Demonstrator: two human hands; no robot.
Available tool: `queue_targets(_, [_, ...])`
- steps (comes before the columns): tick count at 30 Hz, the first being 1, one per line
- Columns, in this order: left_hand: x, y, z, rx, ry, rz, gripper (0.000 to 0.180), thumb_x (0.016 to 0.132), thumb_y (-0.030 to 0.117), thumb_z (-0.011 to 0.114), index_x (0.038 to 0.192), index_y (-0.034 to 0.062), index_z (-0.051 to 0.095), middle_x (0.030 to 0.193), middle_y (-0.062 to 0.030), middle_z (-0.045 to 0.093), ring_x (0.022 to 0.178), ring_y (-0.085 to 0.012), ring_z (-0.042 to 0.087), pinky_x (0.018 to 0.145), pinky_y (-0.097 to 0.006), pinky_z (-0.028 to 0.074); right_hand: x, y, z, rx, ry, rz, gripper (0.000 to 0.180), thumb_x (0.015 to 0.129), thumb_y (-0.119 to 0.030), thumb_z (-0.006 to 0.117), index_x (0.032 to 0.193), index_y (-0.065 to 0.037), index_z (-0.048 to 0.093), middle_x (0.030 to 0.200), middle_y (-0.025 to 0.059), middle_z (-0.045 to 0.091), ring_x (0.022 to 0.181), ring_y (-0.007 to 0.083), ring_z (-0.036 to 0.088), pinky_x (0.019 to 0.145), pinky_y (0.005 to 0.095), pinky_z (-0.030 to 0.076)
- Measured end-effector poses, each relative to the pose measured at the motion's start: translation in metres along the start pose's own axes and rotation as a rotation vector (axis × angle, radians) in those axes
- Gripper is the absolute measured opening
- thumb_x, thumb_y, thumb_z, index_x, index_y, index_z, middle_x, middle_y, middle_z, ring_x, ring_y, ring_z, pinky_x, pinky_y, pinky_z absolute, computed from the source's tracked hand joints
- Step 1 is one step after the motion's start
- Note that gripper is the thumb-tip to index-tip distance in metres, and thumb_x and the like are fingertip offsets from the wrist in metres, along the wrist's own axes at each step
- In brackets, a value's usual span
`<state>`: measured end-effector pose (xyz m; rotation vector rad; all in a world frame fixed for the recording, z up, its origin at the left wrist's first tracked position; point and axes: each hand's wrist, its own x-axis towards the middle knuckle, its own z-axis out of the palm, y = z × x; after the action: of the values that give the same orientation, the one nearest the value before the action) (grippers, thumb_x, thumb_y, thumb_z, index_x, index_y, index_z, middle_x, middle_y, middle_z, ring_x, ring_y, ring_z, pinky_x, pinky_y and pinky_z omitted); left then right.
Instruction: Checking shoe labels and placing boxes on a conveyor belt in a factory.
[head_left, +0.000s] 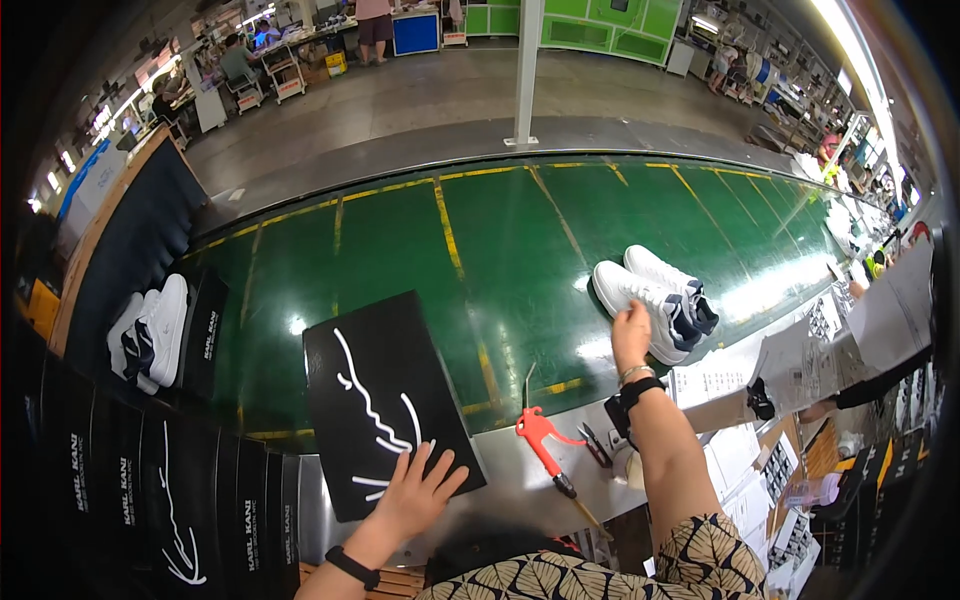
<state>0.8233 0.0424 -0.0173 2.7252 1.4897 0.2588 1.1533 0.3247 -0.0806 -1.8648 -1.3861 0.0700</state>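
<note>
My left hand (412, 490) lies flat, fingers spread, on the near edge of a black shoebox (370, 380) with white line art on its lid. The box sits at a slant over the near edge of the green conveyor belt. On the right, my right hand (631, 335) is at the near one of two white sneakers (610, 285) with dark navy heels. Its fingers are bent and close together; whether they grip the sneaker is hidden. The second sneaker (655, 264) stands just beyond, on the belt.
A red air gun (540, 438) with a thin nozzle lies on the metal ledge, beside small dark snips (597, 447). More white sneakers (160, 330) stand at the left near stacked black shoeboxes (215, 500). Paper sheets (735, 465) cover the right side. A post (527, 80) rises beyond the belt.
</note>
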Motion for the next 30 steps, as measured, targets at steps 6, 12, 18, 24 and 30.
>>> queue_targets(6, [0.050,-0.046,0.012,0.299,-0.040,-0.190,0.053,0.077,0.018,0.055,0.127,0.0223,0.042,0.130,-0.0037,0.040,0.121,-0.0285,0.035,0.093,-0.057,0.030,0.055,0.019,-0.015,0.029,0.188,0.318,0.035,0.082,-0.015,0.045,0.111,0.003,0.052,0.109,0.0240,0.056,0.103,0.0358,0.052,0.089,0.0395,0.041])
queue_targets(12, [0.092,-0.067,0.022,0.197,0.298,-0.445,0.046,0.075,0.014,0.060,0.120,0.0169,0.048,0.129,-0.0090,0.040,0.120,-0.0359,0.035,0.093,-0.060,0.027,0.076,0.047,-0.032,-0.173,0.120,0.575,0.036,0.080,-0.013,0.044,0.114,-0.004,0.052,0.117,0.0183,0.053,0.110,0.0318,0.049,0.093,0.0366,0.038])
queue_targets(18, [0.046,-0.031,0.072,0.001,0.110,-0.328,0.045,0.074,0.028,0.062,0.115,0.0142,0.051,0.127,-0.0119,0.039,0.123,-0.0366,0.030,0.094,-0.062,0.021,0.075,0.076,-0.023,-0.460,0.036,0.475,0.037,0.080,-0.015,0.047,0.116,-0.006,0.049,0.112,0.0165,0.053,0.106,0.0317,0.049,0.091,0.0393,0.040])
queue_targets(24, [-0.043,-0.015,0.097,-0.217,-0.168,-0.664,0.054,0.075,0.045,0.059,0.119,0.0166,0.051,0.130,-0.0133,0.038,0.123,-0.0394,0.029,0.091,-0.067,0.018,0.086,0.053,-0.036,-0.614,-0.338,0.232,0.040,0.071,-0.008,0.056,0.109,0.000,0.047,0.096,0.0239,0.059,0.093,0.0397,0.057,0.081,0.0436,0.046])
queue_targets(30, [-0.050,-0.012,0.107,-0.255,-0.206,-0.704,0.051,0.077,0.052,0.053,0.121,0.0242,0.051,0.135,-0.0044,0.037,0.130,-0.0288,0.023,0.095,-0.067,0.018,0.123,0.167,-0.031,-0.195,-0.501,0.068,0.060,0.081,-0.026,0.056,0.131,-0.001,0.035,0.127,0.0215,0.046,0.118,0.0339,0.043,0.097,0.0356,0.034])
